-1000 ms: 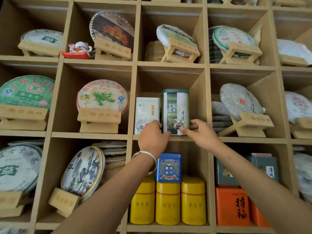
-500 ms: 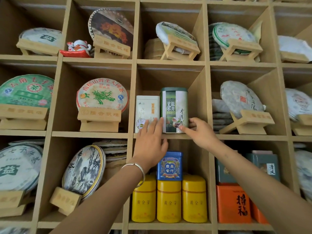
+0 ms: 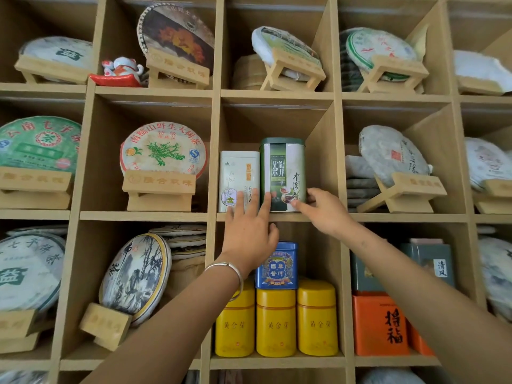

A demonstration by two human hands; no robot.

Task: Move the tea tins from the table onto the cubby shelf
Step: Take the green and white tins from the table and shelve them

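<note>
While green tea tin (image 3: 282,174) stands upright at front edge of middle cubby shelf (image 3: 277,217), touching white tin (image 3: 238,180) | left hand (image 3: 248,231) grip apart, fingertips (image 3: 266,202) grazing tin base | right hand (image 3: 325,212) grip apart at lower right corner | risk: uneven nudge could tip tin off front edge.

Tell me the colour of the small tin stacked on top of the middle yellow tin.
Blue with gold ornament, seen in the head view: the small tin.

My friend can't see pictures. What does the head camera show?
Two hands, left hand and right hand, touch a green tea tin standing beside a white tin in a wooden cubby shelf.
</note>
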